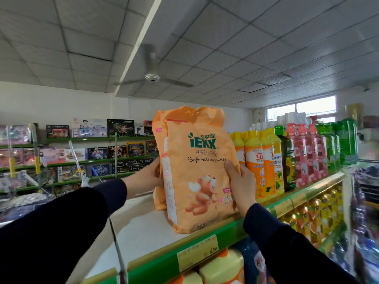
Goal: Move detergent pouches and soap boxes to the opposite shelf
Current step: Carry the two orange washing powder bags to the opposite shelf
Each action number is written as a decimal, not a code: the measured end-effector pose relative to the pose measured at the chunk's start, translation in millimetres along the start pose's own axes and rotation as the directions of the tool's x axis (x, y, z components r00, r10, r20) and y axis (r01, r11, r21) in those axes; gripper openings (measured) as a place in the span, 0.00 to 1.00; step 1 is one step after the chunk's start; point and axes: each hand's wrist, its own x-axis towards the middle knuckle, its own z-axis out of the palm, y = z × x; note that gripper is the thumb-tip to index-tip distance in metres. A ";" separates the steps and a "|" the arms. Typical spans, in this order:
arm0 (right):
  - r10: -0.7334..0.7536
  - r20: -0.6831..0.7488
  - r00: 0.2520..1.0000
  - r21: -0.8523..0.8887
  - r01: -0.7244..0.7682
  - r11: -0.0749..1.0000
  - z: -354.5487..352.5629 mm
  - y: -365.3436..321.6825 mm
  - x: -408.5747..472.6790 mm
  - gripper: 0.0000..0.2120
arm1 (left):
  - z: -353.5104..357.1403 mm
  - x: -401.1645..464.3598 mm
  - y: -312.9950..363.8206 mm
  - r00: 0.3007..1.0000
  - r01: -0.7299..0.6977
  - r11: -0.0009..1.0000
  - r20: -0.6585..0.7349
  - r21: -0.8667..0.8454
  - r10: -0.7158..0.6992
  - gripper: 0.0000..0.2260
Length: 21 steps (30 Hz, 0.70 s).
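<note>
Two hands, left hand [146, 175] and right hand [241, 184], grip an upright orange detergent pouch [194, 167] by its sides on the top shelf [143, 228], beside yellow bottles [258, 162].

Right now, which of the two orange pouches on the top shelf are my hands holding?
The front pouch, printed with a bear; left hand and right hand grip its sides. The other pouch stands behind it.
</note>
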 end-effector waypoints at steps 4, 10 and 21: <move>0.033 0.093 0.995 0.134 -0.045 0.990 -3.9 -25.3 24.1 0.18 | -10.6 7.2 23.8 0.986 -0.036 0.913 -0.165 -0.406 -0.034 0.08; 0.057 0.351 0.935 0.051 -0.080 0.995 9.8 -83.3 69.6 0.23 | -1.2 29.5 64.0 0.890 -0.222 0.878 -0.456 -0.424 0.005 0.42; 0.045 0.213 0.976 0.179 -0.085 0.980 46.6 -101.7 111.0 0.07 | 13.7 56.7 74.5 0.719 -0.270 0.855 -0.683 -0.443 -0.127 0.13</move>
